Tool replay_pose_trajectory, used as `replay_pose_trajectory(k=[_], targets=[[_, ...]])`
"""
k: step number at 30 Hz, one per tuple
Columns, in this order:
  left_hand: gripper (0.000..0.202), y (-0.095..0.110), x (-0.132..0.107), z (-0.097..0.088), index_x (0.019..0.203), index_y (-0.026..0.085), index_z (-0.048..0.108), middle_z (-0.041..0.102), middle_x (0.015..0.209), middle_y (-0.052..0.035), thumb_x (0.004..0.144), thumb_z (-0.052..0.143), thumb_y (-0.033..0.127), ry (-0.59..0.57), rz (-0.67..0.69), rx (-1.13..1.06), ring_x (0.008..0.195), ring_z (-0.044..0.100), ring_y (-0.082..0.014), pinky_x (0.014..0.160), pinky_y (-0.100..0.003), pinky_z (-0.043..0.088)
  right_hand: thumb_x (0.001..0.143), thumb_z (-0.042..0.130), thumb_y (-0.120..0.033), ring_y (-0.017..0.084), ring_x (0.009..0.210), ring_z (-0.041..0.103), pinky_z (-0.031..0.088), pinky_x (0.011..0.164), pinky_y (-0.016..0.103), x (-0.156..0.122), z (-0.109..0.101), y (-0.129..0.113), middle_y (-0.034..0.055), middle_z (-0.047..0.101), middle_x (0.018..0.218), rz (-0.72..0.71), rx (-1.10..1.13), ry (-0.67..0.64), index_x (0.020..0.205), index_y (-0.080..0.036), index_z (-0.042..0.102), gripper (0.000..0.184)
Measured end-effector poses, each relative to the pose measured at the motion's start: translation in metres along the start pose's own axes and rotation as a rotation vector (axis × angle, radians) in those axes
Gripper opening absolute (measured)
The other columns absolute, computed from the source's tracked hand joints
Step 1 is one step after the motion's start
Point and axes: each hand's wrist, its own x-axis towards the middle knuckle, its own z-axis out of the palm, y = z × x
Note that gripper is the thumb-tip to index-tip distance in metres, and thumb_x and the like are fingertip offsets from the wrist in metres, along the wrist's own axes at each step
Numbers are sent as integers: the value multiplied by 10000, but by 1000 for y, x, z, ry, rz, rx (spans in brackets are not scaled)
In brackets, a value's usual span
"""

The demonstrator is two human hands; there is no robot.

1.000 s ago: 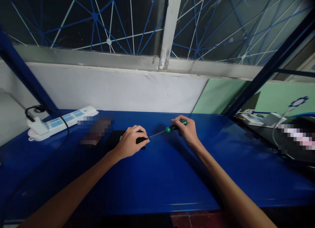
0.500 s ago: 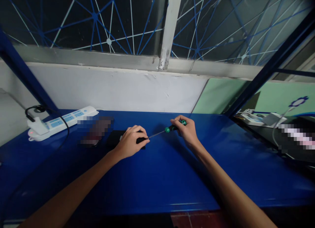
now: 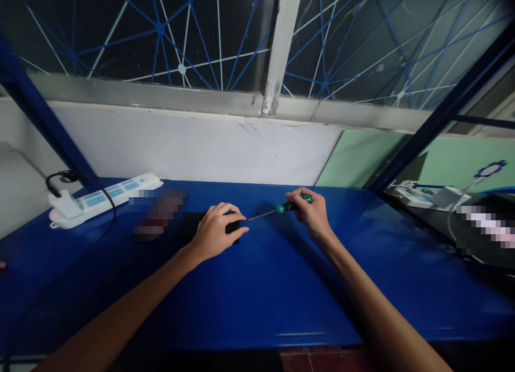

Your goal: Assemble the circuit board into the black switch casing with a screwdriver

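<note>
we hold the slim screwdriver with a green-and-black handle and a thin metal shaft (image 3: 279, 209) in the right hand (image 3: 314, 214), the fingers pinching the handle from both sides. the shaft slopes down to the left, and its tip stands just beside the fingertips of the left hand (image 3: 217, 230).

we keep the left hand over the right part of the flat, black, rectangular object (image 3: 188, 225), which lies on the glossy blue worktop (image 3: 273, 286), left of the screwdriver. the left fingers are bent over the object, with thumb and forefinger slightly apart at its right end; we cannot tell whether they pinch it. we also cannot tell whether the tip touches the object.

to the left of the object we see a dark, elongated item, blurred (image 3: 163, 214). beyond it lies the long white power strip with light blue sockets (image 3: 115, 192), fitted with a white plug (image 3: 66, 206) and crossed by a thin black cable (image 3: 115, 214)
</note>
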Motion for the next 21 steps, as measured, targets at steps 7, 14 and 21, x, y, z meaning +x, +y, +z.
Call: replay_pose_trajectory(k=[7,14,21], targets=[[148,1,1,1,812,217,717,668,915,-41,896,604,261,8,21,-47,884,596,-209,804,-399,442,717,706,-336,41,358,284,207,388,233,0,0,3,-79,388,440,-29,-22,-24,598,-185,513,272],[201,-1,0,2,788,214,717,675,883,-43,917,567,249,14,37,-50,870,598,-206,803,-401,438,727,697,-341,59,385,350,253,407,237,0,0,5,-54,454,468,-62,-88,-26,613,-183,531,256],[210,-2,-1,3,848,227,728,672,926,-47,932,546,287,-31,19,-17,896,600,-211,836,-408,434,730,688,-336,60,386,343,258,403,235,-3,2,1,-63,420,449,-72,-110,-28,605,-188,525,253]])
